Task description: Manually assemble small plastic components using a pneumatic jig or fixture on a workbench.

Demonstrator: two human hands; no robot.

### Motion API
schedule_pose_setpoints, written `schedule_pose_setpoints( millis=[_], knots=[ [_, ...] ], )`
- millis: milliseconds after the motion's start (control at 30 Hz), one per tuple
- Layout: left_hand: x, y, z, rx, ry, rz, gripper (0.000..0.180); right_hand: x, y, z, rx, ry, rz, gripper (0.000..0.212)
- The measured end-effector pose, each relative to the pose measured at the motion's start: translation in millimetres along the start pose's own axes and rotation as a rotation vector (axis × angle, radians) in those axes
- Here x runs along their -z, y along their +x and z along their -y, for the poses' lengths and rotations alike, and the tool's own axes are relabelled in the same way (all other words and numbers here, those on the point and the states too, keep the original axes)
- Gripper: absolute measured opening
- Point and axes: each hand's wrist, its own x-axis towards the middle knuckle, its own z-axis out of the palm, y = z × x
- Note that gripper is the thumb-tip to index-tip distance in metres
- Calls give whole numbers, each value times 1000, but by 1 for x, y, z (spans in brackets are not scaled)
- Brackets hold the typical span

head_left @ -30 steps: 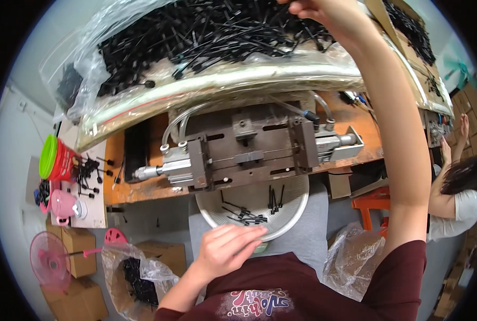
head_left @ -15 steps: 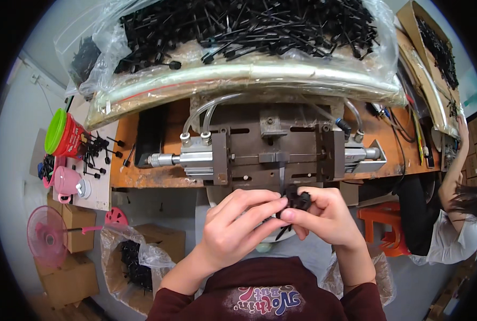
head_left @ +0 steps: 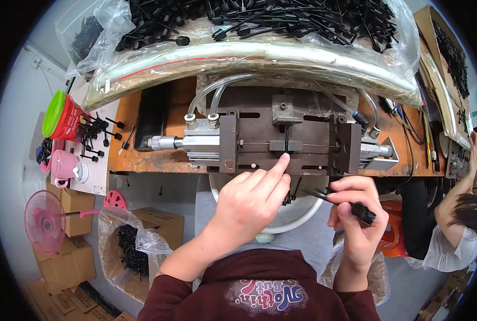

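Wooden bench [head_left: 142,160] carrying a metal press fixture [head_left: 281,142] with air hoses. Left hand [head_left: 249,200] loosely curled, index finger pressing a thin black pin [head_left: 286,140] upright into the fixture's centre slot. Right hand [head_left: 359,211] closed around a bundle of black pins [head_left: 351,203], just below the fixture.

Our left hand [head_left: 249,200], right hand [head_left: 356,214] bare, no gloves; we wear maroon long-sleeved top, colourful lettering across chest.
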Motion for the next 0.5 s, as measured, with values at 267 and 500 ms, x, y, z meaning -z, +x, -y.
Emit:
schedule_pose_setpoints(
  millis=[267, 500],
  knots=[
    [1, 14, -1, -10, 56, 58, 20, -7, -7, 4, 330, -467, -151, 29],
    [4, 13, -1, 34, 46, 87, 21, -3, -3, -10, 546, -632, -270, 33]
  ],
)
